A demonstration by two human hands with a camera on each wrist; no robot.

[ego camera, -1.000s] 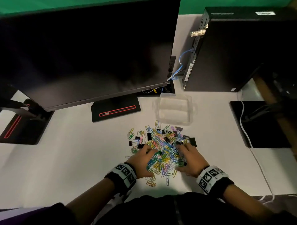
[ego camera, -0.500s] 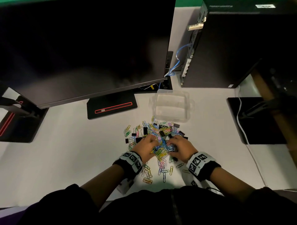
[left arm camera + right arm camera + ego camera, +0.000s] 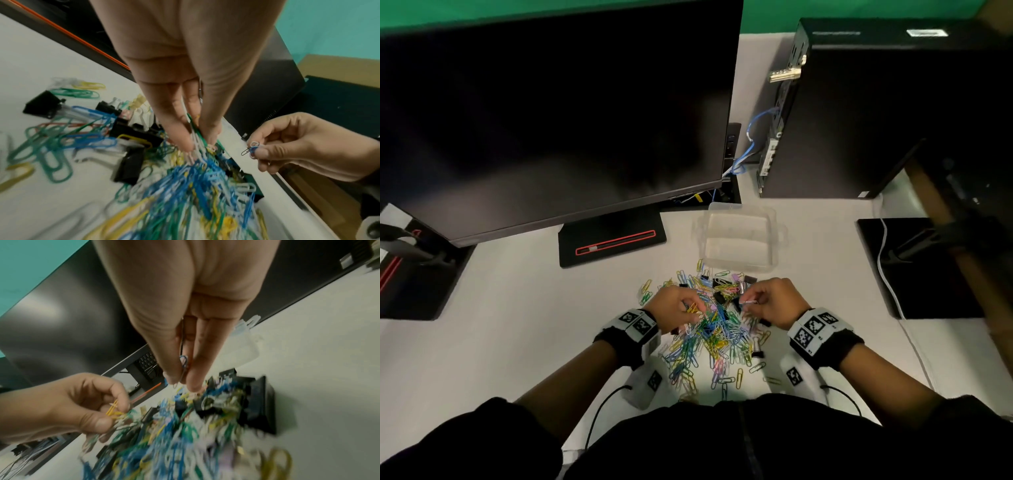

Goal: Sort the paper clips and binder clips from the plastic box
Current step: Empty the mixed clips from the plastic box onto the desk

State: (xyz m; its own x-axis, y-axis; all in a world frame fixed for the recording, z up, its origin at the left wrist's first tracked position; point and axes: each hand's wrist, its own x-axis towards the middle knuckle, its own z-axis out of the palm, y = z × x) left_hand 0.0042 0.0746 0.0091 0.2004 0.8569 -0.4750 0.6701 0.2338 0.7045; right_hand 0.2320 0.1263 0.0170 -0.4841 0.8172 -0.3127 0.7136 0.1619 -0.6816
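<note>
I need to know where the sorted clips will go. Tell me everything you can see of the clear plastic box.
The plastic box is clear, rectangular and lidless, with rounded corners and small tabs at its sides. It stands upright on the white desk, just beyond the pile of clips, below the monitor's right corner and in front of the black computer case. It looks empty; a ridge seems to divide the inside. Neither hand touches it.

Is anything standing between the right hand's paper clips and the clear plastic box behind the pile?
Nothing visible stands in the way. The right hand pinches a few paper clips above the pile; the plastic box sits open just beyond, with only loose clips lying flat between.
</note>
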